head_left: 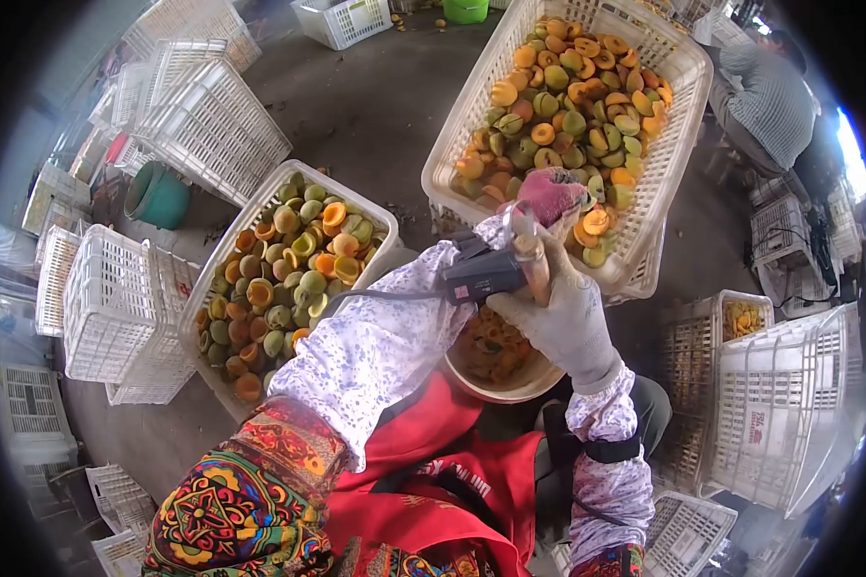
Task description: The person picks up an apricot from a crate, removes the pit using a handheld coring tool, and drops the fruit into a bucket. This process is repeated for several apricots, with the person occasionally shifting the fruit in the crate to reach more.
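My left hand, in a pink glove, is curled up at the near rim of a white basket heaped with halved orange and green apricots. Whatever the fingers enclose is hidden. A dark device is strapped at that wrist. My right hand, in a grey glove, grips a small wooden-handled knife with its blade pointing up against the pink glove. Below both hands, a pale bowl on my lap holds fruit pieces.
A second white basket of apricots stands at my left. Empty white crates are stacked on the left, with a green bucket behind them. More crates stand at the right. Another person sits at the back right.
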`<state>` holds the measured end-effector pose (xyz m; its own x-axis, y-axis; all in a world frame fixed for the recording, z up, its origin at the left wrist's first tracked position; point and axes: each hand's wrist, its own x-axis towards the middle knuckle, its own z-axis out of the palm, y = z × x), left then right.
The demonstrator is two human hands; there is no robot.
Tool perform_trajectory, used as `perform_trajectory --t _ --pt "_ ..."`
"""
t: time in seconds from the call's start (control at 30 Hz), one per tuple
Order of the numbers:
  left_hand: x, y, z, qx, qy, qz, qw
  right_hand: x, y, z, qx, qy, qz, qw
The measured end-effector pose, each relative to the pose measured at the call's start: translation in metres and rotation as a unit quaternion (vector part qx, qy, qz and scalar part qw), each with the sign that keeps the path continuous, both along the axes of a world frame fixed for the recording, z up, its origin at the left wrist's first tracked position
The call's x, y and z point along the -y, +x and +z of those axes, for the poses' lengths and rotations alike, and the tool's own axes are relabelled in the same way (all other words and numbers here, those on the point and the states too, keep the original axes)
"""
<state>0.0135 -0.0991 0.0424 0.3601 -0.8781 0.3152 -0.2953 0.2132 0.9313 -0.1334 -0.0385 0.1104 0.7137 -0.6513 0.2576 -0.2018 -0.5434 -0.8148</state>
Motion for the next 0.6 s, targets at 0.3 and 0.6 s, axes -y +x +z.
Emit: perform_trajectory --t 0.3,0.6 --pt "-0.02 -0.009 0.015 0.128 -0.033 0.027 0.991 -0.002 0.001 -0.011 -0.037 -0.059 0.088 0.994" --pt "-0.021 -0.018 0.022 0.21 -0.055 0.043 0.975 -0.013 0.001 0.006 -0.006 -0.04 0.172 0.984"
